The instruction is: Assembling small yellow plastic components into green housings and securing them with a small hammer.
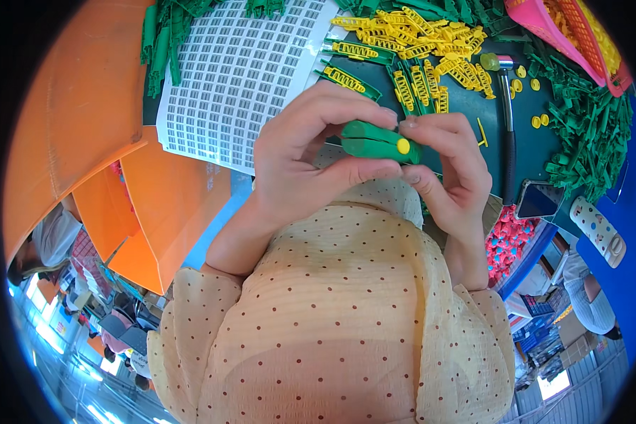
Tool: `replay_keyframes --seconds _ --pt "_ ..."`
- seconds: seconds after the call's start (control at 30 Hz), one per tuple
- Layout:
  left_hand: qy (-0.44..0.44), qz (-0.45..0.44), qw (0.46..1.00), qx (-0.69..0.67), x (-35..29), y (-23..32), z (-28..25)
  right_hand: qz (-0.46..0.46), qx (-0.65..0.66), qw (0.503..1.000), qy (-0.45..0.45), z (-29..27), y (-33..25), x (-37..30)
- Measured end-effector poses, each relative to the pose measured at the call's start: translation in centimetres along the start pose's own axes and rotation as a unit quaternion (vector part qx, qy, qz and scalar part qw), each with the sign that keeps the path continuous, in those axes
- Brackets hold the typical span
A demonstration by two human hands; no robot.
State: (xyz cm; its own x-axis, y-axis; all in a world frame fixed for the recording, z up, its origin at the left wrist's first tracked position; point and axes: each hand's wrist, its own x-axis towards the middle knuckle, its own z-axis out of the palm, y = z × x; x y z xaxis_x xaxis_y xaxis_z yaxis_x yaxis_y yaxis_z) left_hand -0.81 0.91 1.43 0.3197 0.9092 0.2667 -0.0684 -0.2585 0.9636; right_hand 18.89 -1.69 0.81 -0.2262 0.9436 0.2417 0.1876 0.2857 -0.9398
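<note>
Both of my hands hold one green plastic casing above the near edge of the table. It has two long lobes, with a round yellow cap near its right end. My left hand curls round the casing, fingertips along the top and thumb below. Closed in a pinch at the other end, my right hand has its fingertips beside the yellow cap. Just beyond lie green half shells with yellow ladder-shaped inserts in them. A pile of loose yellow inserts is behind those.
A printed label sheet covers the table's left side. At right are a hammer, small yellow caps, a heap of green parts and a phone. A pink basket stands far right; an orange box is at left.
</note>
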Motion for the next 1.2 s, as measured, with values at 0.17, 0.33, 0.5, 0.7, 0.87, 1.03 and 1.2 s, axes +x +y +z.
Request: replay_keyframes --seconds 0.17,0.33,0.5,0.7,0.87,1.03,1.2 --pt "-0.053 0.023 0.998 0.012 0.1 0.3 -0.1 -0.042 -0.011 0.999 0.009 1.0 -0.5 0.2" --pt "-0.052 0.132 0.977 0.161 0.2 0.2 0.2 -0.036 -0.061 0.997 0.034 1.4 -0.5 -0.1" --pt "-0.039 0.104 0.981 0.156 -0.2 -1.1 0.9 -0.035 -0.114 0.993 0.012 0.5 0.6 -0.5" --pt "0.005 0.033 0.984 0.176 -0.5 -3.3 1.2 0.087 -0.222 0.958 0.157 -5.2 1.7 -1.2" --pt "-0.007 0.026 0.978 0.206 -0.5 -3.3 1.7 0.152 -0.37 0.878 0.261 -10.8 5.5 -1.7" --pt "-0.037 0.006 0.974 0.224 -0.3 -3.4 2.2 0.168 -0.476 0.839 0.205 -12.7 7.1 -1.3" --pt "-0.04 0.026 0.969 0.242 -1.0 -4.2 2.5 0.061 -0.45 0.883 0.115 -12.5 9.5 0.8"
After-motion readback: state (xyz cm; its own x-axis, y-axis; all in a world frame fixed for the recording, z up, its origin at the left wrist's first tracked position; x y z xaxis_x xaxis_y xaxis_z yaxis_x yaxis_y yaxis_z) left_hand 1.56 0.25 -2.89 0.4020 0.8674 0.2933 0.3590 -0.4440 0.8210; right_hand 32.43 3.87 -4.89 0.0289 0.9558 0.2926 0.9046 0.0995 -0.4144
